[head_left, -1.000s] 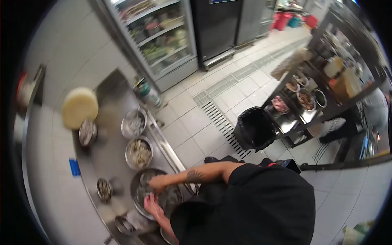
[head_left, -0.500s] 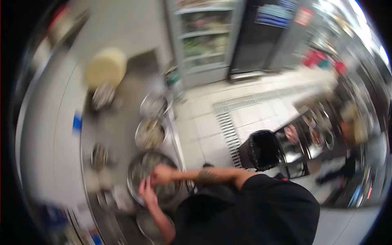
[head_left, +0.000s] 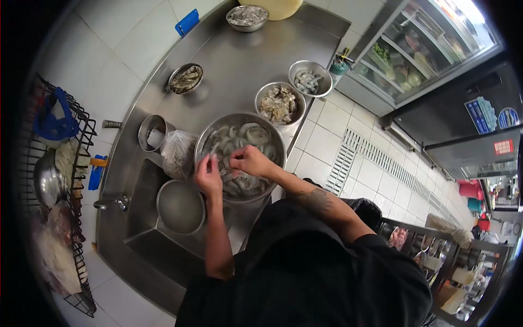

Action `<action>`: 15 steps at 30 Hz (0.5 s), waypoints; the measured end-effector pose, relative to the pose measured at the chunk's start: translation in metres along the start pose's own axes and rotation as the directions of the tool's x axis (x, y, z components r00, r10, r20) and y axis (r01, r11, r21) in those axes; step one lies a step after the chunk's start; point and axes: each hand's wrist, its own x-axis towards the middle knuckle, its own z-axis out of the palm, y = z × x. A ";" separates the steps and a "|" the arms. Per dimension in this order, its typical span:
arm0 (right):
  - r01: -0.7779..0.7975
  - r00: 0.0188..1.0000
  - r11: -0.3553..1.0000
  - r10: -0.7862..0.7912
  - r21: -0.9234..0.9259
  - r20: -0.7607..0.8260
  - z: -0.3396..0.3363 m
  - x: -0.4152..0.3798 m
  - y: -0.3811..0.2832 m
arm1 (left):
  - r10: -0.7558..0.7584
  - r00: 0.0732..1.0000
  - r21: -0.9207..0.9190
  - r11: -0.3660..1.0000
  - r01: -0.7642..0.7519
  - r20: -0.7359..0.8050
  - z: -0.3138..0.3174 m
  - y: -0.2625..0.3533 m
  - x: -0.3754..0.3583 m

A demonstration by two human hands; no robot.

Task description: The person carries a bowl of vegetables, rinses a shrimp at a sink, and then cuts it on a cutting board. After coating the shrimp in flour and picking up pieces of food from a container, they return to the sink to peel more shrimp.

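Note:
A large metal bowl (head_left: 280,143) holds many grey shrimp (head_left: 251,133). Over its near-left part my left hand (head_left: 209,177) is closed in a pinch, with what looks like a shrimp at its fingertips. Close beside it, also above the bowl, my right hand (head_left: 251,162) has its fingers curled together; whatever they hold is too small to make out. Beyond the big bowl stands a bowl of brownish shells (head_left: 279,106), and past that a bowl of greyish shrimp (head_left: 308,80). A small bowl of dark shrimp (head_left: 185,79) sits to the left.
Left of the large bowl are a plastic bag (head_left: 178,151) and a metal container (head_left: 151,133). A round pan (head_left: 181,207) rests over the sink (head_left: 143,220) near the faucet (head_left: 111,204). Another filled bowl (head_left: 247,18) is at the back. A wire rack (head_left: 81,139) hangs left; a fridge (head_left: 419,54) stands right.
The head view has swung round and steadied, so the sink and wire rack now show clearly. Both hands stay over the large bowl, now slightly apart from each other.

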 end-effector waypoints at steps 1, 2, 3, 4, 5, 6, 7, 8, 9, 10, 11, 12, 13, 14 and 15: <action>0.022 1.000 0.994 -0.022 -0.109 -0.001 -0.015 0.000 -0.007 | -0.131 0.991 -0.028 0.991 0.132 0.031 0.002 -0.017 0.003; 0.029 0.999 0.991 -0.027 -0.127 0.019 -0.035 0.004 -0.011 | -0.225 0.972 -0.218 0.947 0.234 0.067 0.006 -0.022 0.009; 0.100 0.992 0.966 -0.115 -0.240 -0.048 -0.058 0.009 -0.014 | -0.385 0.904 -0.282 0.860 0.425 0.187 0.011 -0.025 0.009; 0.165 0.974 0.925 -0.208 -0.341 -0.092 -0.079 0.015 -0.015 | -0.523 0.795 -0.315 0.732 0.603 0.308 0.001 -0.003 0.018; 0.114 0.972 0.893 -0.190 -0.436 -0.136 -0.103 0.025 -0.015 | -0.548 0.749 -0.305 0.689 0.657 0.372 0.001 0.017 0.027; 0.067 0.970 0.856 -0.176 -0.512 -0.168 -0.127 0.040 -0.012 | -0.508 0.765 -0.329 0.699 0.635 0.396 0.010 0.020 0.029; 0.154 0.948 0.776 -0.290 -0.612 -0.129 -0.152 0.061 0.021 | -0.499 0.723 -0.309 0.676 0.670 0.478 0.017 0.032 0.035; 0.009 0.977 0.542 -0.185 -0.840 -0.109 -0.173 0.065 0.019 | -0.492 0.682 -0.370 0.590 0.718 0.540 0.029 0.055 0.045; 0.054 0.941 0.550 -0.307 -0.833 -0.141 -0.186 0.071 0.017 | -0.447 0.670 -0.379 0.579 0.722 0.593 0.045 0.064 0.053; 0.248 0.900 0.623 -0.431 -0.742 -0.061 -0.199 0.070 -0.001 | -0.499 0.630 -0.340 0.554 0.760 0.595 0.065 0.075 0.060; 0.346 0.887 0.657 -0.461 -0.670 0.006 -0.207 0.072 -0.016 | -0.506 0.593 -0.336 0.512 0.791 0.626 0.083 0.082 0.068; 0.418 0.873 0.692 -0.485 -0.589 0.050 -0.212 0.067 -0.022 | -0.537 0.585 -0.331 0.498 0.802 0.608 0.101 0.090 0.068; 0.526 0.818 0.569 -0.542 -0.632 0.194 -0.219 0.065 -0.021 | -0.554 0.584 -0.355 0.471 0.808 0.594 0.121 0.098 0.073; 0.624 0.742 0.425 -0.585 -0.655 0.327 -0.226 0.067 -0.023 | -0.557 0.591 -0.382 0.454 0.805 0.583 0.138 0.105 0.081; 0.636 0.729 0.360 -0.569 -0.682 0.380 -0.234 0.066 -0.027 | -0.565 0.564 -0.378 0.421 0.825 0.602 0.153 0.109 0.086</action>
